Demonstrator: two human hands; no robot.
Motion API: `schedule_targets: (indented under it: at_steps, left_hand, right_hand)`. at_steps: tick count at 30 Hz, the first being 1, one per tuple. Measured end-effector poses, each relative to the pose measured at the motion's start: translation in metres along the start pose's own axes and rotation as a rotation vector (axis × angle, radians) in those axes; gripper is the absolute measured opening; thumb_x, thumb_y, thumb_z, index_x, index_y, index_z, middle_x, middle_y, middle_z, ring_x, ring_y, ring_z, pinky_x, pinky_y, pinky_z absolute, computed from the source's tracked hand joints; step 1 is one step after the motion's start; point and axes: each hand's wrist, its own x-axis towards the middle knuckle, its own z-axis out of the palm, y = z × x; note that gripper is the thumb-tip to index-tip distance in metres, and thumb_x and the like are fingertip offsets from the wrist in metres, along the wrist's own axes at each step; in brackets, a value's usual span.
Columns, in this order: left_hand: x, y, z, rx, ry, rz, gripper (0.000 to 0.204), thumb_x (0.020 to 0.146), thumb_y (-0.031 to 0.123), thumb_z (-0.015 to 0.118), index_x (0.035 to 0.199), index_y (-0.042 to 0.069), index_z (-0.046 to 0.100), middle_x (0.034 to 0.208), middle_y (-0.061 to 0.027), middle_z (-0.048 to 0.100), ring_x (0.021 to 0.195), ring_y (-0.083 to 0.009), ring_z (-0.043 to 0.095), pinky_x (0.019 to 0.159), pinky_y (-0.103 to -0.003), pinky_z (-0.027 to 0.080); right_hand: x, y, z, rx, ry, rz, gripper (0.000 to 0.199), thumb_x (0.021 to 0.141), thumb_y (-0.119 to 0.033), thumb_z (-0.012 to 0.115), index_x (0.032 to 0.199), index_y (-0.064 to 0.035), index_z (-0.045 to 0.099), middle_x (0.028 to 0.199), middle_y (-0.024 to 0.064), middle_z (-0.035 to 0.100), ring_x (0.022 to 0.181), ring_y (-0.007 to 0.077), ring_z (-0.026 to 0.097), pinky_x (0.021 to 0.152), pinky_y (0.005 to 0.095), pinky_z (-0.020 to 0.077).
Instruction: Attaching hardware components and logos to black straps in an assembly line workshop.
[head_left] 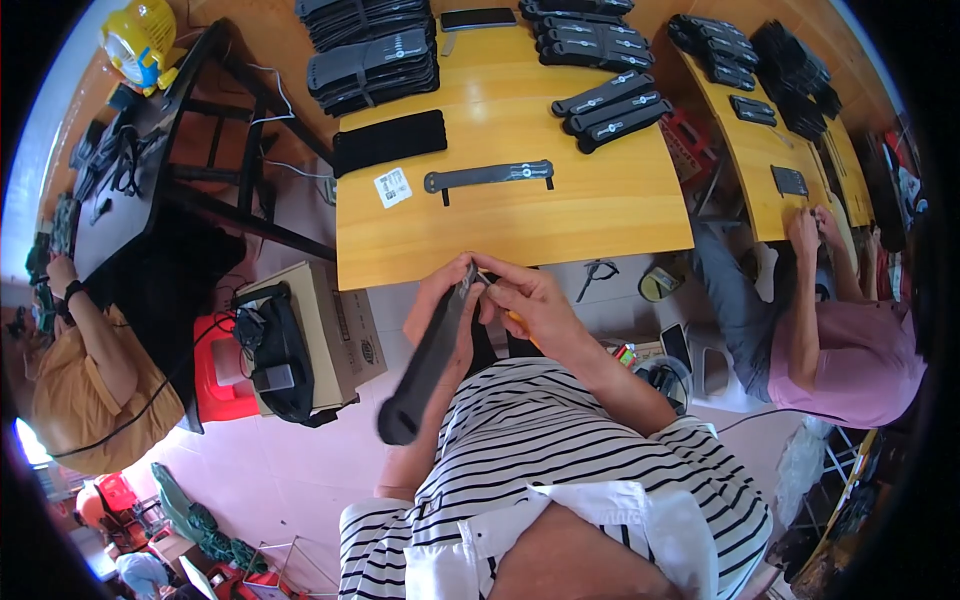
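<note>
Close to my body, just off the front edge of the yellow wooden table (610, 225), my left hand (438, 305) is closed on a long black strap (425, 365). The strap hangs down toward me, its rounded end lowest. My right hand (540, 312) meets the strap's upper end, its fingers closed round a slim tool with an orange-yellow handle (516, 318); the tool's tip is too small to make out. On the table beyond my hands lies a similar black strap (490, 174) with two short black tabs under it. A white printed label (393, 187) is left of it.
Banded stacks of black straps (370, 70) stand at the table's back left, with more bundles (612, 108) at the right. A black fabric piece (390, 142) lies at the left edge. A cardboard box (335, 330) stands on the floor left. Co-workers sit on both sides.
</note>
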Motion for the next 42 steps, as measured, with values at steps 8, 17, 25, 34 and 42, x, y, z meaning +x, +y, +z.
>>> schedule_targets:
  at_steps: [8, 17, 25, 34, 42]
  left_hand:
    - [0.012, 0.006, 0.000, -0.566, 0.199, -0.458, 0.022, 0.083, -0.003, 0.057, 0.103, -0.001, 0.049, 0.103, -0.0139, 0.059, 0.093, -0.0165, 0.057, 0.080, -0.027, 0.050]
    - [-0.002, -0.008, 0.004, -0.127, 0.020, -0.084, 0.024, 0.081, -0.005, 0.059, 0.103, -0.001, 0.051, 0.104, -0.0137, 0.058, 0.098, -0.0189, 0.056, 0.085, -0.029, 0.046]
    - [0.014, 0.001, -0.019, -0.478, -0.013, -0.469, 0.021, 0.084, 0.002, 0.057, 0.103, 0.001, 0.050, 0.094, -0.0130, 0.063, 0.086, -0.0166, 0.062, 0.073, -0.027, 0.054]
    - [0.021, -0.015, -0.042, -0.890, -0.220, -0.801, 0.020, 0.087, 0.010, 0.056, 0.104, -0.001, 0.051, 0.087, -0.0111, 0.062, 0.079, -0.0156, 0.065, 0.069, -0.028, 0.057]
    - [0.026, -0.011, -0.048, -0.869, -0.300, -0.843, 0.022, 0.090, 0.014, 0.053, 0.105, -0.002, 0.051, 0.085, -0.0088, 0.062, 0.077, -0.0151, 0.065, 0.068, -0.028, 0.058]
  right_hand:
    - [0.003, -0.006, 0.008, -0.497, 0.121, -0.282, 0.036, 0.089, -0.007, 0.048, 0.124, -0.0073, 0.051, 0.067, 0.0003, 0.058, 0.044, 0.0004, 0.039, 0.040, 0.0139, 0.0313]
    - [0.006, 0.002, -0.003, -0.156, 0.080, -0.093, 0.035, 0.088, -0.006, 0.049, 0.124, -0.0042, 0.051, 0.066, 0.0021, 0.058, 0.042, 0.0016, 0.039, 0.037, 0.0144, 0.0298]
    - [-0.005, -0.009, 0.006, -0.569, 0.135, -0.265, 0.032, 0.085, 0.000, 0.052, 0.116, -0.0032, 0.056, 0.074, 0.0056, 0.061, 0.061, 0.0087, 0.055, 0.056, 0.0209, 0.0436]
    - [-0.005, -0.026, 0.004, -0.912, -0.038, -0.581, 0.035, 0.079, 0.002, 0.056, 0.114, -0.0048, 0.058, 0.076, 0.0079, 0.060, 0.066, 0.0165, 0.057, 0.060, 0.0267, 0.0438]
    - [-0.008, -0.025, 0.011, -1.149, -0.129, -0.618, 0.036, 0.080, 0.000, 0.056, 0.114, -0.0082, 0.059, 0.069, 0.0084, 0.058, 0.056, 0.0190, 0.055, 0.053, 0.0286, 0.0427]
